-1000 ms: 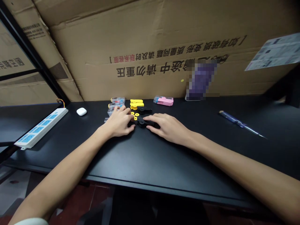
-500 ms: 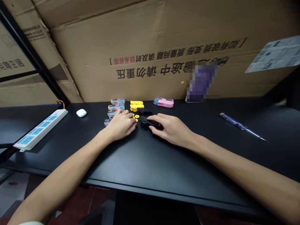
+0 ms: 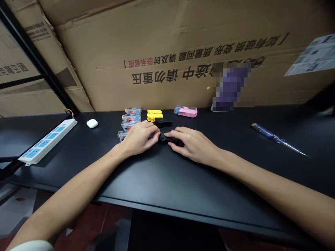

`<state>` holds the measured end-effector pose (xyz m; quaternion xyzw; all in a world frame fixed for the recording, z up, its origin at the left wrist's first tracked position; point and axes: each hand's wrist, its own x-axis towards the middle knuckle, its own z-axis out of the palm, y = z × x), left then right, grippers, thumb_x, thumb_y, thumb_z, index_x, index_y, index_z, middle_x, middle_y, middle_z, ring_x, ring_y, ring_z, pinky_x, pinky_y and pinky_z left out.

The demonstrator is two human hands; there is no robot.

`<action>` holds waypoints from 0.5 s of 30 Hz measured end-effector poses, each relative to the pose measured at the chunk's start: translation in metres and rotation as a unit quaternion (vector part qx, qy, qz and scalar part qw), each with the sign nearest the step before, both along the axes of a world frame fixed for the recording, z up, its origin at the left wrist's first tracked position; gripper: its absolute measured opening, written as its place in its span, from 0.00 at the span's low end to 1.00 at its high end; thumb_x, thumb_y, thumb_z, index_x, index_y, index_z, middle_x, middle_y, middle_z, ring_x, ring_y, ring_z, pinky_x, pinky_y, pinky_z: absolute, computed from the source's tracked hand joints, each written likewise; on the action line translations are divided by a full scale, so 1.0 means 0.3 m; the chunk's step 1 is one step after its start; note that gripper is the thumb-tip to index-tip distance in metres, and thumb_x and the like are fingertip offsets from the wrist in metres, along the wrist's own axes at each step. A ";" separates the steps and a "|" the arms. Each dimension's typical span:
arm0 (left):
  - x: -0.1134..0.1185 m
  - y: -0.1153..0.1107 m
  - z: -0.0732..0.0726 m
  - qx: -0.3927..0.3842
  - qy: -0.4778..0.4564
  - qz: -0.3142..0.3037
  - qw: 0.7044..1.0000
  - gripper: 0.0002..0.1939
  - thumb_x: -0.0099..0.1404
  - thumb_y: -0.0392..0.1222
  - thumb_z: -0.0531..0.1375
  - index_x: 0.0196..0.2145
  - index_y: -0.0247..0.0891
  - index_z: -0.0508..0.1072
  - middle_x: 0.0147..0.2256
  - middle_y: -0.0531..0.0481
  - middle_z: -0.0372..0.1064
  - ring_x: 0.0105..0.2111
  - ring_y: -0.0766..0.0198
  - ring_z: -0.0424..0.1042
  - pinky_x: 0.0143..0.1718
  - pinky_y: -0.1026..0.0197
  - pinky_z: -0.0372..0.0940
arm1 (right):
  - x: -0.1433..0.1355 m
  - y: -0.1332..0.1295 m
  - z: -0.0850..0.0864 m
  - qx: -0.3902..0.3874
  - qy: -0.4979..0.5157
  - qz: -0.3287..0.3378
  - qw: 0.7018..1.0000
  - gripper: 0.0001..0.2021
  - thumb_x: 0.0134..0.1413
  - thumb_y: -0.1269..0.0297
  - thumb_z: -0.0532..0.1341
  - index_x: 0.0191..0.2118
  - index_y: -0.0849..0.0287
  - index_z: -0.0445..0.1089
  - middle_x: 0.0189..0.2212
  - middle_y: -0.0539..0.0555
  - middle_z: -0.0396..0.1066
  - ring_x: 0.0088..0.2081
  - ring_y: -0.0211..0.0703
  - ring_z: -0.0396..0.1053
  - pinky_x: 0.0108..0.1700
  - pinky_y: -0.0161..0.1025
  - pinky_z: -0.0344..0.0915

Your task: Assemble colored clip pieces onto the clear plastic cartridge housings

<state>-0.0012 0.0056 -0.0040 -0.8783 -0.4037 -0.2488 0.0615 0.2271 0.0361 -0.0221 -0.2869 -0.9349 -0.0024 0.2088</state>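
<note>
Fingers [image 3: 154, 133] meet on black desk [image 3: 162, 181]; cardboard [image 3: 167, 52] wall, seemingly.

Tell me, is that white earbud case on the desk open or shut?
Shut. The white earbud case lies flat on the black desk as one smooth closed shape, no lid raised.

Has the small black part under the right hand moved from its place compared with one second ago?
Yes. The black part has slid toward the person, away from the yellow pieces; both hands now meet on it.
</note>
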 end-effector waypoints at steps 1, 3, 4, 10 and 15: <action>0.004 0.001 -0.006 0.002 -0.022 0.013 1.000 0.12 0.70 0.38 0.51 0.36 0.35 0.74 0.31 0.45 0.73 0.32 0.61 0.69 0.37 0.59 0.61 | 0.000 0.000 -0.002 -0.001 0.001 0.002 1.000 0.15 0.63 0.63 0.57 0.51 0.59 0.72 0.38 0.59 0.74 0.40 0.51 0.74 0.43 0.46 0.70; 0.014 0.002 -0.018 0.001 -0.062 0.036 0.997 0.12 0.70 0.38 0.52 0.35 0.35 0.74 0.30 0.46 0.72 0.32 0.61 0.69 0.37 0.60 0.61 | 0.001 0.001 -0.007 -0.009 0.006 0.004 1.000 0.14 0.63 0.64 0.57 0.51 0.59 0.72 0.39 0.59 0.73 0.41 0.51 0.74 0.44 0.46 0.70; 0.018 0.003 -0.024 -0.004 -0.075 0.040 0.996 0.11 0.70 0.38 0.52 0.34 0.35 0.74 0.30 0.47 0.72 0.32 0.62 0.69 0.36 0.60 0.61 | 0.002 0.002 -0.010 -0.015 0.009 0.004 1.000 0.14 0.63 0.64 0.57 0.52 0.59 0.72 0.39 0.60 0.73 0.41 0.52 0.73 0.44 0.46 0.70; 0.033 -0.001 -0.041 -0.054 -0.092 0.026 0.994 0.10 0.70 0.40 0.54 0.33 0.36 0.73 0.31 0.49 0.70 0.34 0.62 0.68 0.38 0.60 0.61 | 0.005 0.011 -0.041 -0.049 0.088 0.018 0.995 0.22 0.62 0.66 0.58 0.60 0.62 0.63 0.47 0.62 0.71 0.48 0.53 0.72 0.51 0.48 0.69; 0.048 -0.022 -0.028 -0.069 -0.128 0.032 0.989 0.10 0.70 0.40 0.55 0.34 0.36 0.73 0.34 0.49 0.67 0.36 0.62 0.67 0.41 0.59 0.63 | -0.004 0.008 -0.039 -0.055 0.125 0.019 0.991 0.14 0.58 0.67 0.59 0.50 0.59 0.68 0.45 0.60 0.71 0.46 0.51 0.72 0.50 0.47 0.69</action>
